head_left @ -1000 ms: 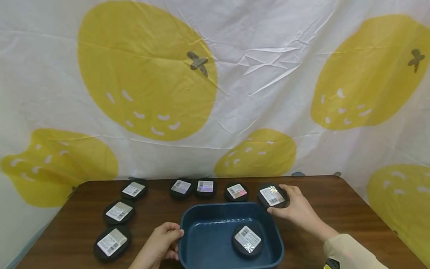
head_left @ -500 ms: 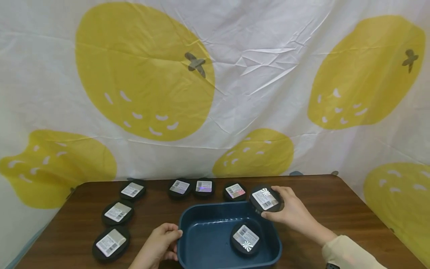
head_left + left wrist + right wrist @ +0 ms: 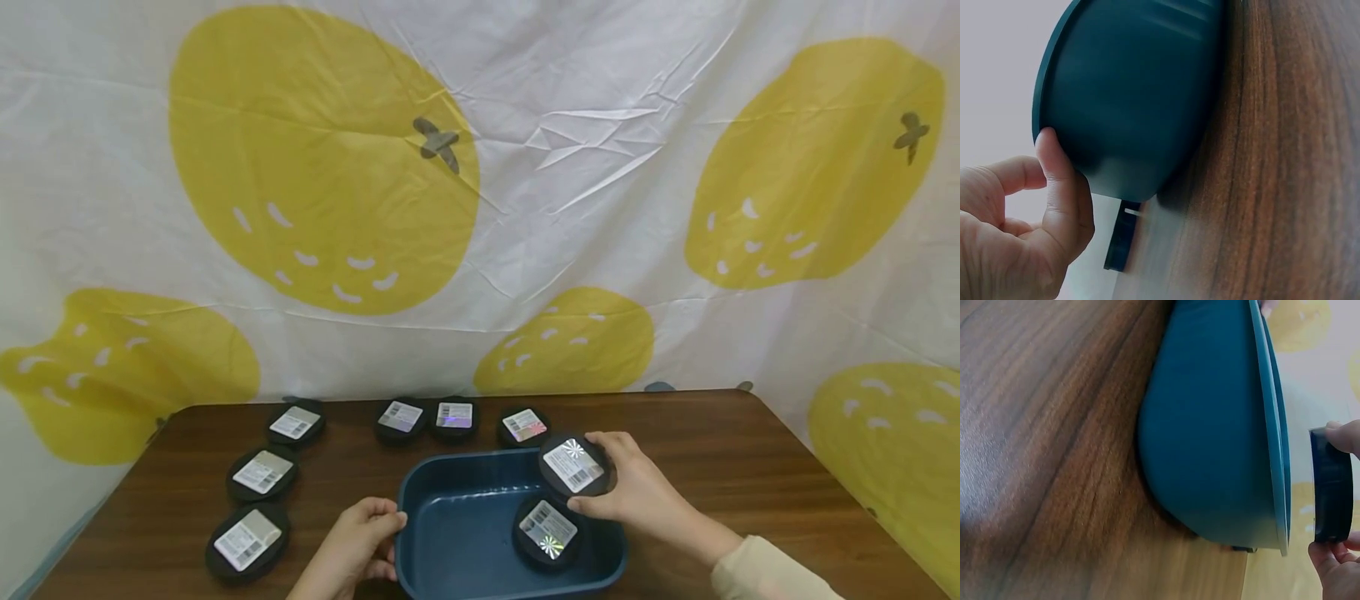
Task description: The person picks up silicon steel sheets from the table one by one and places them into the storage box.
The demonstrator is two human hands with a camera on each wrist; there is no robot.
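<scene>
Mainly, the risk sits at the right hand (image 3: 630,483), whose thumb and fingers span a labelled black disc (image 3: 573,467), pinching it by its edge and roughly level. The right wrist view shows that disc clear above the rim of the blue basin (image 3: 457,533), over the corner nearest this hand. If the pinch loosened there, the disc could catch the rim and tip outward onto the counter (image 3: 720,450). A second disc (image 3: 546,533) lies in the basin just on the near side of the held one; coming down too close to the body, the two could overlap and sit tilted. The left hand (image 3: 366,537) pinches the opposite rim between thumb and fingers; should that hold slacken, a bump from the right could slide the basin toward it. Beyond the right hand's load, a loose disc (image 3: 524,427) stands near the far wall and could be nudged if the basin shifts away.
</scene>
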